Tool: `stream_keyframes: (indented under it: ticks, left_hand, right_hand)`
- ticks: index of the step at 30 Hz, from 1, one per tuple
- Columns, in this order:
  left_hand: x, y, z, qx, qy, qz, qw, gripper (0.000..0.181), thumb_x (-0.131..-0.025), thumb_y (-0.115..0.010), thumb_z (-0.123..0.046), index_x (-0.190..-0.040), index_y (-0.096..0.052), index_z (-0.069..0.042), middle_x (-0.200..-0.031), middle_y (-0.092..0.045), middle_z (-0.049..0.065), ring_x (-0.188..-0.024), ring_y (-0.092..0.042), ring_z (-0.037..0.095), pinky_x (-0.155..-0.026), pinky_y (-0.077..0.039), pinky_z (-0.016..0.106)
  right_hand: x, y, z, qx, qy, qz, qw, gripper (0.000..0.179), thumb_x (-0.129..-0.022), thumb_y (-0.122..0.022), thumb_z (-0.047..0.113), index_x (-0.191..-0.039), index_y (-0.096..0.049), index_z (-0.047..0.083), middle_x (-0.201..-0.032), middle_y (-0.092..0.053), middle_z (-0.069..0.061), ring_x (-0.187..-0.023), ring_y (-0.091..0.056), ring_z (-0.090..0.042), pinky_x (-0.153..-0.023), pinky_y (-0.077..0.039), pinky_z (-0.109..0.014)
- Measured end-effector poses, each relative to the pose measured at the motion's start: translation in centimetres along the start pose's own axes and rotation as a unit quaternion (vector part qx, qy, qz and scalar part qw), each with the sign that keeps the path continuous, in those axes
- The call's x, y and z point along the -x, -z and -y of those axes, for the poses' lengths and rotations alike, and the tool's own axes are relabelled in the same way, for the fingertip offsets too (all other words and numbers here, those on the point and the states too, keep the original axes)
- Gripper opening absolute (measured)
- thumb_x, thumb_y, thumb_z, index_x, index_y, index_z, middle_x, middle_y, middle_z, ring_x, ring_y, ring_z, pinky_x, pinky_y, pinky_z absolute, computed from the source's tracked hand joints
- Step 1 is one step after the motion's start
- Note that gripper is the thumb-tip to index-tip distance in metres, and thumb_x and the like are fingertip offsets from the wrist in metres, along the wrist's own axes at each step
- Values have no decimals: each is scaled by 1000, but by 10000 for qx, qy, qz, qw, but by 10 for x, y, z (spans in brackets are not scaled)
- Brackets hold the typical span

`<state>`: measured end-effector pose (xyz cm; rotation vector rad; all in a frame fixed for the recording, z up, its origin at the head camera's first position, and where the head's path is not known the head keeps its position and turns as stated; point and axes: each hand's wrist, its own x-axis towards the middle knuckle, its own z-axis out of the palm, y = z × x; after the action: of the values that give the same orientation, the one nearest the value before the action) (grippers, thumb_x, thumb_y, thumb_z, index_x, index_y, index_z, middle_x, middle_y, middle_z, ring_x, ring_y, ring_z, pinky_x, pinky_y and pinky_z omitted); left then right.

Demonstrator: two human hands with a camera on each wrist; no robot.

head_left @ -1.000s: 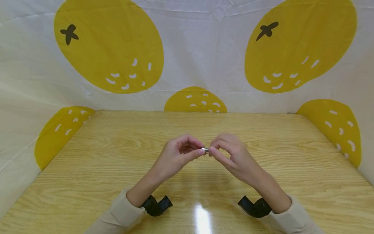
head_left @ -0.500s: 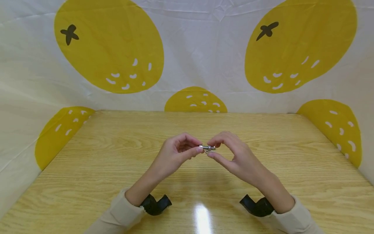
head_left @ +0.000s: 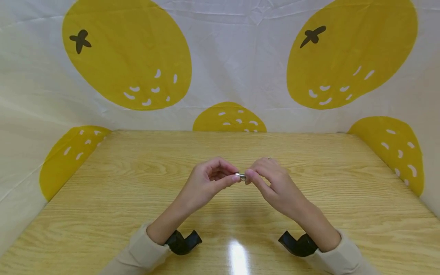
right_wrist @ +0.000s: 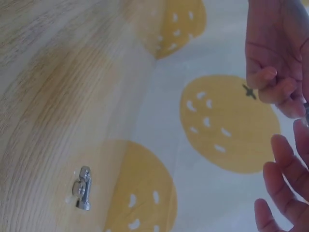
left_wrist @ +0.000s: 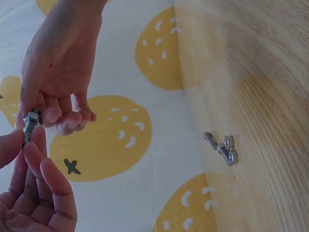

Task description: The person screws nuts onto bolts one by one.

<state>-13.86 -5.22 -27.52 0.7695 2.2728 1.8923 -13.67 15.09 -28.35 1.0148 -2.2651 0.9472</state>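
Head view: at five o'clock from centre, see the bolt held above the wood-grain table, pinched by the left hand at nine o'clock and, at the nut end, by the right hand at three. Judging it a turning step, hold the bolt steady, the nut square, and twist lightly. Left wrist view: spot loose bolts and loose nuts at four o'clock. Head view, at twelve, note pale cloth printed with yellow fruit.

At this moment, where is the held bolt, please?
In the head view, the bolt is just below and right of centre, between the left hand, which pinches one end, and the right hand at the other.
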Motion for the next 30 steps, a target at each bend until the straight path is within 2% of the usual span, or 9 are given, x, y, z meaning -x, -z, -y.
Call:
stream_keyframes:
  ticks: [3, 6, 9, 11, 14, 17, 22, 28, 30]
  left_hand:
    - [0, 0, 0, -24, 1, 0, 10000, 19, -87, -67, -18, -99, -63, -4, -93, -67, 10, -78, -63, 16, -67, -52, 25]
    - [-1, 1, 1, -10, 20, -15, 10000, 19, -87, -66, -17, -100, -63, -3, -92, -66, 11, -76, -61, 16, -66, -51, 23]
    - [-1, 2, 0, -6, 24, -67, 10000, 18, -87, -66, -16, -100, -63, -4, -91, -65, 11, -73, -59, 16, -64, -50, 23]
    - [-1, 3, 0, -16, 11, -101, 9999, 17, -88, -65, -15, -100, -63, -4, -91, -65, 11, -72, -58, 15, -64, -50, 23]
    - [-1, 3, 0, 39, 2, -90, 10000, 17, -88, -65, -15, -100, -63, -4, -91, -65, 11, -72, -59, 15, -64, -50, 23]
    - [-1, 3, 0, 81, 11, -70, 9999, 16, -88, -65, -14, -100, -63, -4, -91, -65, 11, -72, -58, 15, -64, -50, 23]
    - [-1, 2, 0, 132, 23, -54, 9999, 17, -87, -66, -15, -99, -62, -3, -90, -65, 12, -71, -58, 14, -64, -50, 22]
    - [0, 1, 1, 161, -3, 35, 9999, 18, -87, -65, -15, -99, -62, -2, -91, -66, 12, -73, -60, 14, -65, -51, 23]
    - [0, 0, 1, 144, 5, 44, 9999, 18, -87, -66, -16, -99, -62, -2, -92, -66, 12, -75, -61, 15, -65, -51, 23]
  right_hand:
    - [0, 1, 2, 14, -370, 122, 9992, 24, -97, -48, 14, -78, -63, 17, -79, -61, 11, -80, -51, -6, -84, -40, -36]
    - [1, 3, 4, 32, -664, 326, 9973, 11, -95, -55, 21, -94, -65, 16, -88, -61, 10, -86, -52, -8, -84, -43, -38]
    - [2, 4, 4, 9, -507, 359, 9981, 27, -86, -67, 20, -112, -59, 14, -99, -59, 6, -91, -52, -10, -78, -45, -30]
    - [1, 3, 3, -13, -156, 238, 9996, 37, -82, -71, 13, -116, -56, 12, -103, -58, 4, -92, -52, -12, -79, -46, -28]
    - [-1, 2, 2, -66, 384, 6, 9992, 39, -77, -72, 0, -111, -57, 9, -103, -59, 1, -91, -53, -13, -81, -44, -24]
    - [-3, 1, 2, -88, 622, -144, 9979, 37, -74, -72, -6, -106, -59, 8, -101, -61, 1, -92, -54, -13, -82, -43, -22]
    - [-2, 1, 2, -94, 568, -117, 9983, 31, -76, -72, -3, -102, -61, 10, -99, -62, 2, -94, -54, -13, -83, -43, -24]
    - [-1, 0, -1, 3, 405, 9, 9992, 3, -90, -61, 12, -90, -63, 13, -89, -62, 8, -88, -53, -10, -81, -39, -28]
    - [0, -1, -1, 71, 279, 59, 9996, 12, -94, -55, 14, -84, -63, 15, -85, -62, 10, -86, -53, -8, -79, -37, -29]
